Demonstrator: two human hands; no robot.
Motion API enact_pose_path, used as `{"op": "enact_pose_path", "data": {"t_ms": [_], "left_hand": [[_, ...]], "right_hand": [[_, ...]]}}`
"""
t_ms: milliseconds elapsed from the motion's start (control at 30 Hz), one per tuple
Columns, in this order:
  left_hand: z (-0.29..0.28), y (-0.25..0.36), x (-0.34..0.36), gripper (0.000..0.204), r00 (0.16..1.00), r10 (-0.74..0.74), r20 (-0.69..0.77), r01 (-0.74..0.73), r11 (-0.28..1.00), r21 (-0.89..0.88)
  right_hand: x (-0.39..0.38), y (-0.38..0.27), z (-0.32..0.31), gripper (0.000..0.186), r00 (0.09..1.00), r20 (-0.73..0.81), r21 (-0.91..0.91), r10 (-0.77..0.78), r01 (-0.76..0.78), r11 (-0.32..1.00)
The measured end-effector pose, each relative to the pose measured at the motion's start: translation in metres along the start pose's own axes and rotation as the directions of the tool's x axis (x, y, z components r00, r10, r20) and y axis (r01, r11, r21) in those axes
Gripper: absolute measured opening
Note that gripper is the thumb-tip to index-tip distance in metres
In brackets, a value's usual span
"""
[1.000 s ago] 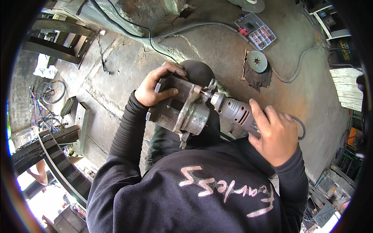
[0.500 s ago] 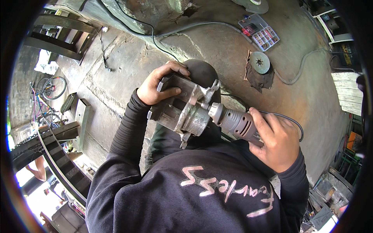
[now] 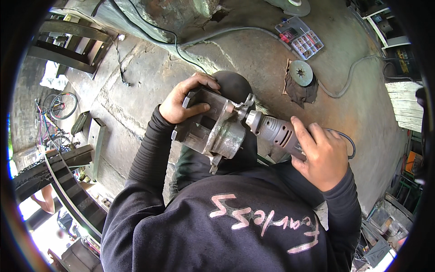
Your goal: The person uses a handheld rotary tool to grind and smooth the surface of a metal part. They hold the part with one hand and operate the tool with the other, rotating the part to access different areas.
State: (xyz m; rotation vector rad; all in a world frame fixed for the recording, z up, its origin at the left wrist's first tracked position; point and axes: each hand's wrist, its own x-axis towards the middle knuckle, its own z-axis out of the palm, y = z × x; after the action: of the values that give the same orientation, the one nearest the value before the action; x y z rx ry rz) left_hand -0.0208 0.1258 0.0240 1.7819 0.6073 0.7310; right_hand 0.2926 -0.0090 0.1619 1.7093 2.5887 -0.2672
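My left hand (image 3: 192, 97) is closed round the upper left side of a grey cast-metal brake caliper-like housing (image 3: 226, 138), its thumb lying over the edge of the open frame. The housing rests over my dark-clothed knee. In my right hand (image 3: 319, 156) is a grey-brown corded rotary grinder (image 3: 274, 130), gripped at its rear end. Its nose points left, and the small reddish-brown grinding bit (image 3: 231, 109) sits at the upper rim of the housing, by a lug. Whether the bit touches the metal I cannot tell for sure.
A plastic case (image 3: 300, 38) of small accessories lies open on the concrete floor (image 3: 358, 131). Near it, a round slotted disc (image 3: 301, 73) rests on a dark cloth. Cables (image 3: 226, 32) run along the floor. Bicycles (image 3: 56, 109) stand at the far left, beside metal frames.
The grinder's bit has moved slightly up and right along the housing, toward the lug. My right hand has shifted a little with it; my left hand keeps its hold.
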Motion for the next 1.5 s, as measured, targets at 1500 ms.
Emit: {"op": "enact_pose_path", "data": {"t_ms": [1500], "left_hand": [[0.001, -0.004, -0.005, 0.042, 0.999, -0.008, -0.054, 0.007, 1.000, -0.024]], "right_hand": [[-0.013, -0.006, 0.000, 0.082, 1.000, 0.008, 0.061, -0.005, 0.004, 0.998]]}}
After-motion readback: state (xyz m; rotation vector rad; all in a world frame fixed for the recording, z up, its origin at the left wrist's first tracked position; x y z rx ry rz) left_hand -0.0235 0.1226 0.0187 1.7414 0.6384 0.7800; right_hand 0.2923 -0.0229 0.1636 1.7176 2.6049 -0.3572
